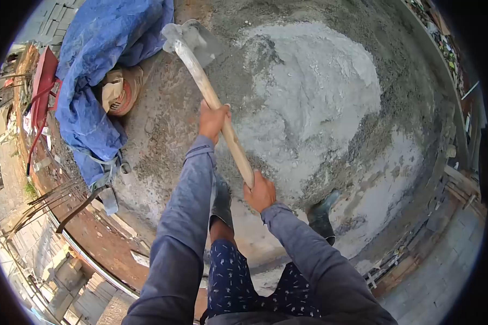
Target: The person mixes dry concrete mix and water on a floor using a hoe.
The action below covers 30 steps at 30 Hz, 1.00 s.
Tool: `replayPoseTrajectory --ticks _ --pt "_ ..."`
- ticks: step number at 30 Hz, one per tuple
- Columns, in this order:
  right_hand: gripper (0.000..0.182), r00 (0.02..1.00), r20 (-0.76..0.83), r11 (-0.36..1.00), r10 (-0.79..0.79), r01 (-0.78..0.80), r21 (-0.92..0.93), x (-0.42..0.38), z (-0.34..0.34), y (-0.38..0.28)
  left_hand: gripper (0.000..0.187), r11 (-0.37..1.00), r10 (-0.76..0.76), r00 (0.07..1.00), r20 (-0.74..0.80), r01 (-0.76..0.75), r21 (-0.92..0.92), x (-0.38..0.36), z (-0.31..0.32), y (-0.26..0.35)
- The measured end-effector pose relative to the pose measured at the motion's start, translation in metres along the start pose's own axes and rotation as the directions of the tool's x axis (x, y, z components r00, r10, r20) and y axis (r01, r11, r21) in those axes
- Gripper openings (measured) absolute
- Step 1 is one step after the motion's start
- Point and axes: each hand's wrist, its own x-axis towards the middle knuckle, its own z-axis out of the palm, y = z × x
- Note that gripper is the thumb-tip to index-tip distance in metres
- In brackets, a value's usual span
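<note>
Here my left hand point(211, 120) and right hand point(259, 190) grip the hoe handle point(222, 116) spaced apart for leverage, blade point(192, 40) raised beside the cement pile point(314, 92).

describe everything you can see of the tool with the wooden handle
The hoe has a long, pale wooden handle and a grey metal blade caked with cement. It slants from lower right up to upper left, blade raised at the edge of the grey cement pile. The left hand grips the handle mid-length; the right hand grips it near its lower end. Both hands are closed around it.
</note>
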Motion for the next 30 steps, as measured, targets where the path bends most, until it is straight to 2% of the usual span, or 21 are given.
replayPoseTrajectory --ticks 2,5,8,9,11,12,15,17,19,22,24,25,27,28,29,30 --pt "0.033 0.992 -0.105 0.997 -0.070 0.073 0.028 0.078 0.000 -0.020 0.071 0.981 0.118 0.990 -0.074 -0.104 0.164 0.044 0.006 0.031" --pt "0.031 0.979 -0.188 0.993 -0.075 0.091 0.081 0.174 0.002 -0.048 0.065 0.941 0.142 0.975 -0.171 -0.080 0.329 0.068 0.024 0.031" --pt "0.034 0.994 -0.096 0.992 -0.046 0.057 0.113 0.215 0.003 -0.059 0.067 0.702 0.232 0.952 -0.200 -0.022 0.712 0.108 0.032 -0.016" --pt "0.035 0.996 -0.086 0.993 -0.008 0.018 0.120 0.212 0.001 -0.058 0.082 0.664 0.256 0.962 -0.098 -0.101 0.741 0.109 0.030 -0.012" --pt "0.038 0.996 -0.059 0.990 0.066 -0.058 0.129 0.194 -0.003 -0.050 0.083 0.686 0.008 0.998 0.059 -0.048 0.726 0.110 0.037 -0.006" --pt "0.037 0.994 -0.029 0.983 0.109 -0.103 0.155 0.173 0.001 -0.040 0.083 0.683 -0.134 0.981 0.138 -0.010 0.730 0.090 0.038 0.000" --pt "0.036 0.985 -0.010 0.969 0.172 -0.167 0.183 0.138 -0.014 -0.019 0.081 0.577 -0.091 0.990 0.108 -0.036 0.816 0.078 0.066 -0.046" --pt "0.035 0.979 0.019 0.968 0.202 -0.203 0.150 0.105 -0.032 -0.006 0.053 0.539 -0.269 0.955 0.128 0.039 0.841 0.008 0.085 -0.005" --pt "0.034 0.969 0.047 0.963 0.243 -0.247 0.108 0.055 -0.046 0.013 0.048 0.560 -0.403 0.885 0.232 0.037 0.828 -0.020 0.099 -0.016" --pt "0.036 0.943 0.103 0.948 0.316 -0.317 -0.015 -0.019 -0.072 0.026 0.048 0.491 -0.346 0.919 0.188 0.007 0.871 -0.030 0.122 -0.111" --pt "0.038 0.934 0.129 0.943 0.332 -0.325 -0.072 -0.063 -0.081 0.042 0.044 0.579 -0.334 0.941 0.059 0.156 0.800 -0.062 0.138 -0.126" --pt "0.037 0.935 0.131 0.943 0.331 -0.322 -0.086 -0.083 -0.087 0.052 0.041 0.663 -0.365 0.931 -0.025 0.279 0.695 -0.076 0.145 -0.131" --pt "0.037 0.939 0.124 0.945 0.320 -0.307 -0.109 -0.111 -0.106 0.067 0.035 0.833 -0.437 0.898 -0.056 0.428 0.351 -0.084 0.163 -0.138" --pt "0.037 0.941 0.125 0.946 0.315 -0.302 -0.115 -0.127 -0.118 0.071 0.032 0.878 -0.465 0.885 -0.007 0.463 0.123 -0.085 0.169 -0.147" --pt "0.038 0.939 0.132 0.946 0.317 -0.303 -0.118 -0.148 -0.129 0.072 0.029 0.864 -0.490 0.871 0.043 0.492 -0.106 -0.091 0.172 -0.159" --pt "0.036 0.938 0.133 0.945 0.321 -0.310 -0.102 -0.172 -0.139 0.075 0.025 0.819 -0.531 0.845 0.060 0.530 -0.221 -0.104 0.174 -0.164"
